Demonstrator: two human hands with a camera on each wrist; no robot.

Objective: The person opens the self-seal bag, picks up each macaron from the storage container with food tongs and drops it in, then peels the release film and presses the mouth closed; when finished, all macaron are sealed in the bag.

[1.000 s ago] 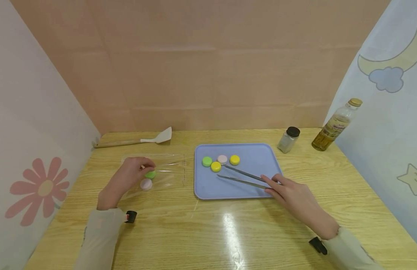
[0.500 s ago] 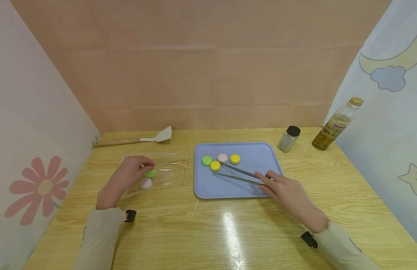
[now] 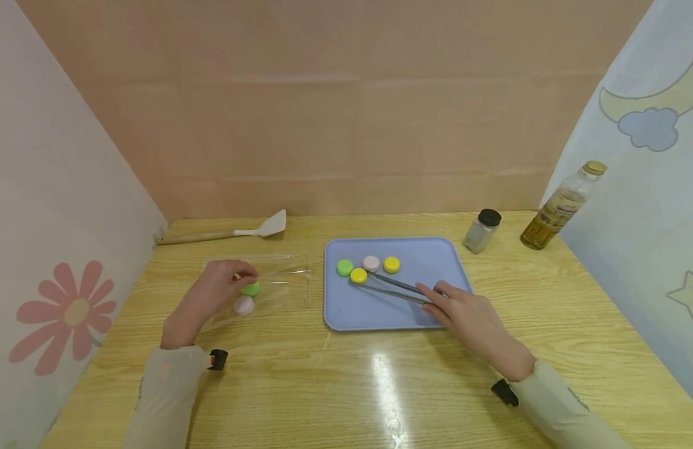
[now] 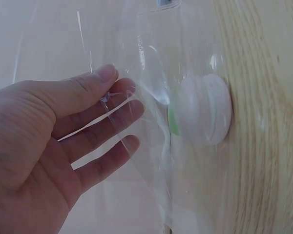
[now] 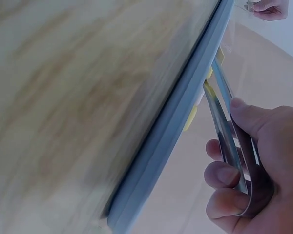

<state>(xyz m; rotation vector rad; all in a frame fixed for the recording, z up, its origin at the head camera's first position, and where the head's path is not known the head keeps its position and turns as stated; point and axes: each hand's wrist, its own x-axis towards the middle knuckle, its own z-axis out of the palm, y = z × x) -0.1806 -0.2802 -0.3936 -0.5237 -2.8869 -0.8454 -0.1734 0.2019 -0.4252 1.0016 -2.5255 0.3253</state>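
My left hand (image 3: 214, 292) pinches the film of a clear plastic bag (image 3: 287, 284) between thumb and forefinger, as the left wrist view shows. Inside the bag lie a green macaron (image 3: 251, 289) and a pale pink macaron (image 4: 205, 109). My right hand (image 3: 464, 315) grips metal tongs (image 3: 393, 284) above the blue tray (image 3: 380, 315). The tongs' tips stand on either side of the front yellow macaron (image 3: 358, 275); whether they press on it I cannot tell. Beside it on the tray are a green macaron (image 3: 344, 267), a pink macaron (image 3: 371, 263) and another yellow macaron (image 3: 392, 264).
A spatula (image 3: 228, 234) with a wooden handle lies at the back left of the wooden table (image 3: 335, 399). Behind the tray's right side stand a black-capped jar (image 3: 482, 232) and an oil bottle (image 3: 562, 206). Walls border the table on the left, back and right.
My right hand has moved left with the tongs. Their tips have come from the right of the front yellow macaron to around it. My left hand keeps its place at the bag.
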